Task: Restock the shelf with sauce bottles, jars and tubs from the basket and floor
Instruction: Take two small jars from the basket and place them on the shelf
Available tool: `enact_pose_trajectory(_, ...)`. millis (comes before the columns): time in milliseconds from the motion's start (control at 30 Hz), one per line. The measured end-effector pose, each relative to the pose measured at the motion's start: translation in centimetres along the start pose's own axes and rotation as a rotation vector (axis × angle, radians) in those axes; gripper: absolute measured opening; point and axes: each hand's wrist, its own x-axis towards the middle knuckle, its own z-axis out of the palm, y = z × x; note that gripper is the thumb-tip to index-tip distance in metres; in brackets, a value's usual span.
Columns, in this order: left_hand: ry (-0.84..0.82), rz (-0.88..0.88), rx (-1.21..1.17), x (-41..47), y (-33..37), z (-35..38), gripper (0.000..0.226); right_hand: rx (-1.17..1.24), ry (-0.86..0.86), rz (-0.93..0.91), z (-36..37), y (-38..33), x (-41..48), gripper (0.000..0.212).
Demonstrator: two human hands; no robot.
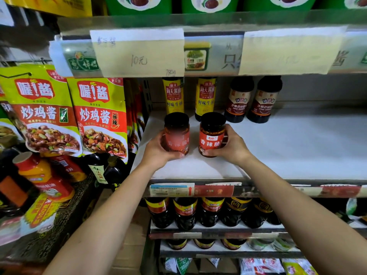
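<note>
two jars (176,133) on shelf (288,147) (side by side), bottles (206,96) behind

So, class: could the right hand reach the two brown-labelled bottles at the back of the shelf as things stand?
Probably yes: bare shelf lies between the right hand and the brown-labelled bottles, though it grips a chili jar it must first release.

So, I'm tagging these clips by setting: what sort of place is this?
Most likely a small grocery shop: handwritten price cards, shelved soy sauce bottles, hanging sauce packets.
</note>
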Motion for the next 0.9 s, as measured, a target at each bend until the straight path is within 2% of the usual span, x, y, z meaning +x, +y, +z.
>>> enact_pose_trajectory(333, 0.017, 0.024, -0.012, 2.5, 1.0, 0.0, 0.088, 0.083, 0.044, 0.003, 1.6, 0.0, 3.3, 0.077)
enact_pose_trajectory(500, -0.008, 0.022, -0.012, 3.4, 1.0, -0.1, 0.078, 0.102, 0.062, 0.009, 2.1, 0.3, 4.6, 0.077)
enact_pose_trajectory(900, -0.04, 0.039, -0.036, 5.1, -0.4, 0.1, 0.082, 0.124, 0.059, -0.014, 2.2, 0.8, 5.7, 0.071)
